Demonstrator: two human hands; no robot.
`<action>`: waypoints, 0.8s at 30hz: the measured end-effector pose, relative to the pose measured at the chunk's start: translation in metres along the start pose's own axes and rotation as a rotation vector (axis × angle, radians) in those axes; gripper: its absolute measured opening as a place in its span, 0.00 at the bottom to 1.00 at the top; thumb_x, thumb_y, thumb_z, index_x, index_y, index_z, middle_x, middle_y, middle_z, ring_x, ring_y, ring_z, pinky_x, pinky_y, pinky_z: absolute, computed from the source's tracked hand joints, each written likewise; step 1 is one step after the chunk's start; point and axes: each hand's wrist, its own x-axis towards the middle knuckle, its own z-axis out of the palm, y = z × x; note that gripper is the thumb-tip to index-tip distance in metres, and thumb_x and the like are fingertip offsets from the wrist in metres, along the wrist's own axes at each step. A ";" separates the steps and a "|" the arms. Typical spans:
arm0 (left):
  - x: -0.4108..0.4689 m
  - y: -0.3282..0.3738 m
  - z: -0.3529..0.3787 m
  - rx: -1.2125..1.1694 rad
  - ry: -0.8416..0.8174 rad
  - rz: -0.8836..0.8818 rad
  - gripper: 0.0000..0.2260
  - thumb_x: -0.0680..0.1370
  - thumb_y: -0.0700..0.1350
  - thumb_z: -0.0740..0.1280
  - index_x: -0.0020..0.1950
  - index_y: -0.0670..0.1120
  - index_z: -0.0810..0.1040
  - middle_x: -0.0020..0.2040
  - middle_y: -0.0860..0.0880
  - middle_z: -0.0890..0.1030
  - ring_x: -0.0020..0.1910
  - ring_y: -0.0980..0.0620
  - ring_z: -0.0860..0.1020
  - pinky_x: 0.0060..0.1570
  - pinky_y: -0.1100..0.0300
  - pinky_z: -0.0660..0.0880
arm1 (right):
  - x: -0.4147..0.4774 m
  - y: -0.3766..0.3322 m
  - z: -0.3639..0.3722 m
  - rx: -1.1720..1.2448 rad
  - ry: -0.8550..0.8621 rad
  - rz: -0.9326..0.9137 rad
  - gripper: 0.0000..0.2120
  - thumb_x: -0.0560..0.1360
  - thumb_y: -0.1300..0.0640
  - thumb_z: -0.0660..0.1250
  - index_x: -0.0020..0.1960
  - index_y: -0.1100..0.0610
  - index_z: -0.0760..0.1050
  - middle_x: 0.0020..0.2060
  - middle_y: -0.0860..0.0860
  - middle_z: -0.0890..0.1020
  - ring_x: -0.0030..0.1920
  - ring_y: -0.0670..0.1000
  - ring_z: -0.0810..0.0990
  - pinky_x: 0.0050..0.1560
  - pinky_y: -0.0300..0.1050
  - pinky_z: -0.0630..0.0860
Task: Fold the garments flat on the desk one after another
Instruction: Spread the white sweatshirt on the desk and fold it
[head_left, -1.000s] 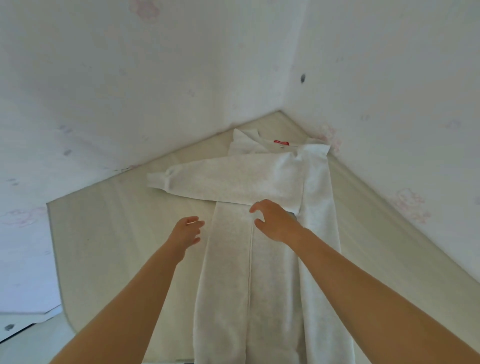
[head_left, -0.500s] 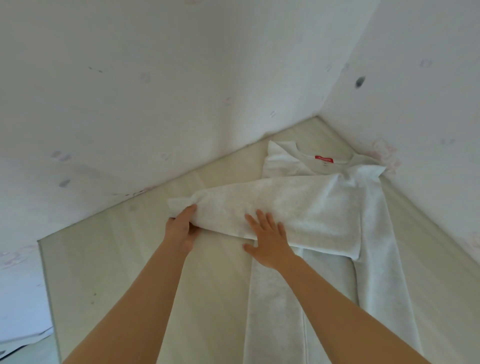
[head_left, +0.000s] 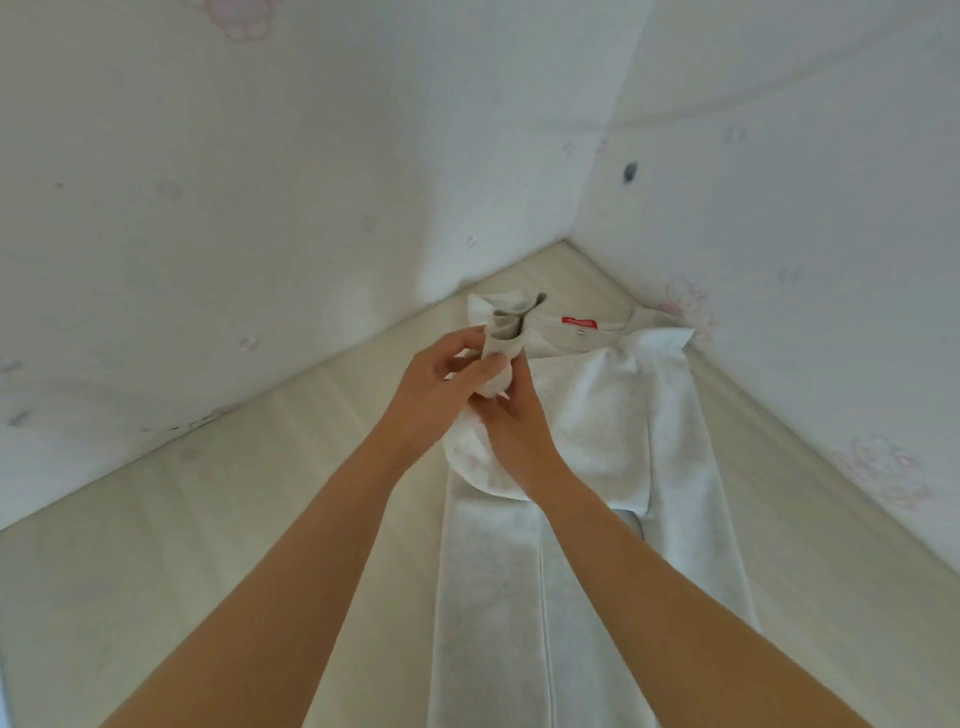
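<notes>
One pale desk (head_left: 208, 545) carries a white garment (head_left: 613, 431) running from 6 toward 1 o'clock, and above its chest the left hand (head_left: 436, 395) and right hand (head_left: 514, 431) both pinch the raised sleeve cuff (head_left: 506, 338), red label (head_left: 579, 322) at their 2 o'clock.

Bright, soft, even light bleaches the white garment (head_left: 613, 415); only a faint shadow lies under its folded edge. Walls (head_left: 260, 182) above the garment bow with wide-angle distortion, slightly soft.

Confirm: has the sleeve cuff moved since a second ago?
Yes. The sleeve cuff left the desk and came rightward, close to the red neck label; the left hand and right hand hold it raised.
</notes>
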 end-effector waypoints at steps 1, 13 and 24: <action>0.003 0.007 0.009 -0.020 -0.073 0.030 0.11 0.80 0.48 0.64 0.59 0.49 0.81 0.56 0.54 0.82 0.55 0.55 0.80 0.54 0.65 0.76 | 0.000 -0.005 -0.020 0.040 0.059 -0.018 0.28 0.79 0.63 0.61 0.75 0.48 0.59 0.65 0.50 0.76 0.63 0.46 0.76 0.65 0.51 0.74; 0.021 -0.126 0.064 0.992 -0.155 0.107 0.17 0.78 0.50 0.65 0.67 0.52 0.71 0.67 0.55 0.71 0.69 0.53 0.68 0.70 0.57 0.58 | -0.033 0.074 -0.161 -0.233 0.710 0.359 0.33 0.76 0.64 0.63 0.76 0.51 0.52 0.73 0.52 0.57 0.66 0.54 0.68 0.63 0.50 0.70; 0.055 -0.141 0.070 1.381 -0.387 -0.019 0.48 0.68 0.72 0.64 0.77 0.60 0.37 0.77 0.54 0.33 0.76 0.52 0.36 0.75 0.44 0.38 | 0.030 0.078 -0.205 -0.470 0.563 0.518 0.35 0.71 0.44 0.72 0.72 0.56 0.63 0.65 0.55 0.72 0.68 0.58 0.66 0.64 0.53 0.68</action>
